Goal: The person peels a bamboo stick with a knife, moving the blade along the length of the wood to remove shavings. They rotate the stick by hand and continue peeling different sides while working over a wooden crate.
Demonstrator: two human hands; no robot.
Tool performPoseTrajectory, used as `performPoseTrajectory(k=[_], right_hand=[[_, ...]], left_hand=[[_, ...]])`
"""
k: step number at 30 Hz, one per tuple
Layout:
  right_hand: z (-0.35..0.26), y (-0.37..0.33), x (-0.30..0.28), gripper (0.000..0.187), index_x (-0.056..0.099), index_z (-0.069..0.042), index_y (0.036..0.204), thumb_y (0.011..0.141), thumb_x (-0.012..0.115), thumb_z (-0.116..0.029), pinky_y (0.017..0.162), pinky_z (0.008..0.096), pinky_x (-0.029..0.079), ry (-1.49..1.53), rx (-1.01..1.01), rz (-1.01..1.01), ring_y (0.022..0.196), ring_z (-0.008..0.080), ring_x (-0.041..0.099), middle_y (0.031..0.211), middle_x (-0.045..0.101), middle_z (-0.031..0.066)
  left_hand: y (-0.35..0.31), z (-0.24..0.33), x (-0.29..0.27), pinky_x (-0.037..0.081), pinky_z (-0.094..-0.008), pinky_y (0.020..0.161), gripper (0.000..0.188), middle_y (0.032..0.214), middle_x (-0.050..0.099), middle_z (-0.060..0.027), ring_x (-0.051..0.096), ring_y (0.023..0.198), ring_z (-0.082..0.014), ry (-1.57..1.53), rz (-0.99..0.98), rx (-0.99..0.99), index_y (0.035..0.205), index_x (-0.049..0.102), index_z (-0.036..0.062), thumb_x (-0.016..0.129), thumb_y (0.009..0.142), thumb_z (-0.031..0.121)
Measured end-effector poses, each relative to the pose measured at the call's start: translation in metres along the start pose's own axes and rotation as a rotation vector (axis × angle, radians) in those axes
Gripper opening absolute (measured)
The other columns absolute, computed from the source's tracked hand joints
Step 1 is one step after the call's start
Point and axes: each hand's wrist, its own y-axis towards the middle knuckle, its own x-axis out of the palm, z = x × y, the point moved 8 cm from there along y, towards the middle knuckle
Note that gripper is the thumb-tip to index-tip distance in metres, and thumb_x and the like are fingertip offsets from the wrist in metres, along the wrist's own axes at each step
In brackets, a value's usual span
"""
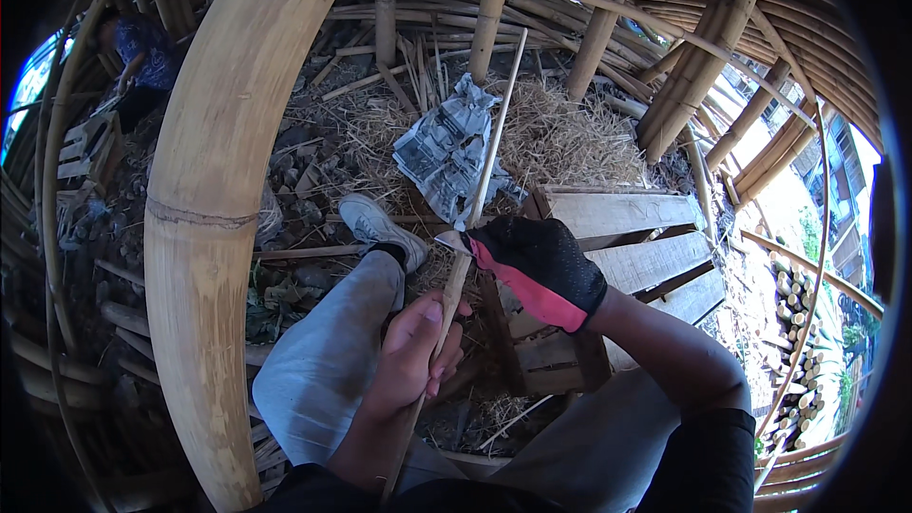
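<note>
Left hand (423, 351), bare, wrapped round bamboo strip (494, 154); right hand (537, 268), gloved, gripping knife (453, 241), handle hidden, blade at strip. Strip held aloft, slanting past slatted wooden crate's (646, 264) left edge. Risk: blade could skid into bare fingers if strip twists or blade snags.

The littered ground (461, 426) beneath us, loose straw (579, 138) spread at two o'clock, a crumpled newspaper sheet (442, 147) at twelve, a slatted wooden platform (646, 266) at three, our pale shoe (385, 231) at nine, dark leaves (283, 299) at eight
</note>
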Motion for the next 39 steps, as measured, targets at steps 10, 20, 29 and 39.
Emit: performPoseTrajectory(k=[10, 20, 29, 39], right_hand=[[-0.001, -0.001, 0.009, 0.029, 0.063, -0.006, 0.124, 0.098, 0.057, -0.017, 0.071, 0.0387, 0.055, -0.142, -0.012, -0.108, 0.087, 0.0302, 0.066, 0.103, 0.065, 0.0135], [-0.008, 0.006, -0.002, 0.027, 0.068, -0.012, 0.117, 0.097, 0.056, -0.025, 0.060, 0.0418, 0.054, -0.194, -0.017, -0.096, 0.074, 0.0301, 0.069, 0.090, 0.070, 0.0110], [-0.009, 0.001, 0.012, 0.042, 0.063, -0.021, 0.134, 0.093, 0.063, -0.029, 0.054, 0.0377, 0.052, -0.129, 0.051, -0.285, 0.069, 0.0249, 0.069, 0.084, 0.062, 0.0073], [-0.007, 0.003, 0.020, 0.040, 0.057, -0.011, 0.135, 0.100, 0.054, -0.030, 0.070, 0.0367, 0.049, 0.260, 0.036, -0.235, 0.074, 0.0256, 0.061, 0.088, 0.061, 0.0117]], left_hand=[[0.001, -0.001, -0.003, 0.029, -0.0224, 0.038, 0.045, 0.053, 0.040, 0.0010, 0.032, 0.034, -0.0061, 0.023, 0.017, -0.004, 0.119, 0.050, -0.0006, 0.037, 0.108, 0.041], [0.000, 0.004, 0.000, 0.029, -0.0221, 0.039, 0.040, 0.054, 0.040, 0.0016, 0.031, 0.035, -0.0057, 0.102, 0.044, 0.016, 0.114, 0.050, 0.0010, 0.035, 0.109, 0.038], [0.000, 0.006, 0.000, 0.030, -0.0207, 0.038, 0.041, 0.055, 0.040, 0.0019, 0.031, 0.038, -0.0044, 0.227, 0.068, 0.039, 0.114, 0.051, 0.0010, 0.035, 0.109, 0.038], [-0.002, 0.003, -0.001, 0.030, -0.0206, 0.037, 0.043, 0.055, 0.040, 0.0024, 0.031, 0.040, -0.0043, 0.255, 0.059, 0.034, 0.115, 0.052, 0.0011, 0.033, 0.109, 0.040]])
